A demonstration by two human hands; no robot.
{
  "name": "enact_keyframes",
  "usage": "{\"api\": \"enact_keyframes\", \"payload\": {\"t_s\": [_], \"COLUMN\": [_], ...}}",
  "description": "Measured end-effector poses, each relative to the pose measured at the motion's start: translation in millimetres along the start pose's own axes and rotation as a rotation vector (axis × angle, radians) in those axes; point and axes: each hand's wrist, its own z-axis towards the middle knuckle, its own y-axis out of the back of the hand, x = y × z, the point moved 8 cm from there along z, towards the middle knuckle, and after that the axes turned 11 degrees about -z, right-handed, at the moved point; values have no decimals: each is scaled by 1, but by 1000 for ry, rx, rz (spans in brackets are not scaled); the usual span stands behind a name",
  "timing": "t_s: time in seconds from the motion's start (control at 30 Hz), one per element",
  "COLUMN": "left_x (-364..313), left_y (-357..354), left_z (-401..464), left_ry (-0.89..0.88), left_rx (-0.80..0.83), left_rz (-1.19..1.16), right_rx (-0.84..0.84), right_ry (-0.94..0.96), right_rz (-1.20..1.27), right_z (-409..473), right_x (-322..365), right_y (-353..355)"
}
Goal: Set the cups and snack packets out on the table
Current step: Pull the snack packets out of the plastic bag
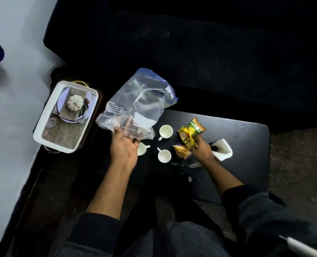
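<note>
The right hand pinched a crinkled yellow-green snack packet, long axis toward upper right; the left hand gripped a clear bag.

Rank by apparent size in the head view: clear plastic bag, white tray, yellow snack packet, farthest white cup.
1. Clear plastic bag, lifted nearer the camera, so unsure against the tray
2. White tray
3. Yellow snack packet
4. Farthest white cup

Landmark: table. Three cups on it toward its left part: far cup, near cup, left cup partly under left hand. Two snack packets right of the cups: one lying on the table, one in right hand above it. Plastic bag over the table's left edge. Tray left of the table, off it. Cloth on the table, right of the packets.
</note>
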Motion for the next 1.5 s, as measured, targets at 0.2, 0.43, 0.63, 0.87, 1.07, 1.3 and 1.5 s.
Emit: {"api": "enact_keyframes", "payload": {"t_s": [0.2,0.43,0.63,0.87,1.07,1.3,1.5], "left_x": [14,24,49,54,81,141,284], "left_y": [-1,-14,-71,-136,-160,-147,-123], "left_z": [1,-12,-58,-117,-164,-190,-307], "left_ry": [52,38,-18,-290,-231,-223,539], "left_rx": [96,81,265,621,1056,682,1149], "left_rz": [132,113,525,1037,996,987,1055], "right_rx": [128,-50,42,-249,-275,-596,-741], "right_ry": [83,-1,365,290,148,206,112], "right_rz": [-151,499,1127,603,949,670,431], "right_z": [8,-6,-65,-101,-178,-271,-310], "right_x": [-18,6,87,82,33,-47,-154], "right_y": [-48,32,119,165,167,161,134]}}
